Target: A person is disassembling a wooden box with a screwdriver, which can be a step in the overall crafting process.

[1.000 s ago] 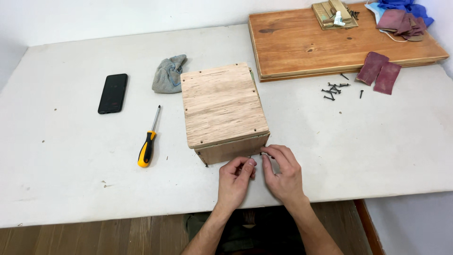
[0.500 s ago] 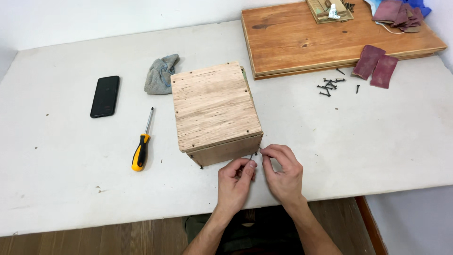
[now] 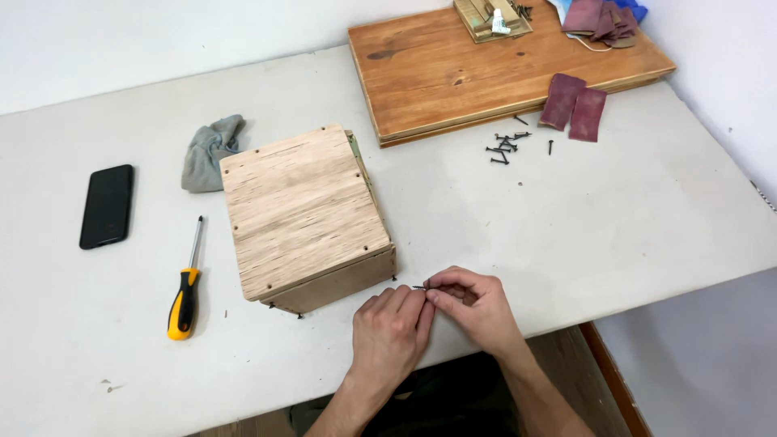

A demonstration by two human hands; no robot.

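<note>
Pinching: left hand (image 3: 390, 332) and right hand (image 3: 476, 307) press fingertips together on a small dark screw (image 3: 419, 287).
Where: above the tabletop (image 3: 566, 218), just right of the wooden box (image 3: 303, 214).
Advice, judged: grip the shank firmly, point toward the box.

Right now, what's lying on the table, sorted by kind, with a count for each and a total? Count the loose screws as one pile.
Wooden box: 1
Wooden board: 1
Screwdriver: 1
Phone: 1
Grey rag: 1
Sandpaper pieces: 2
Screw pile: 1
Total: 8
Besides these, the right hand and left hand pinch one screw.
</note>
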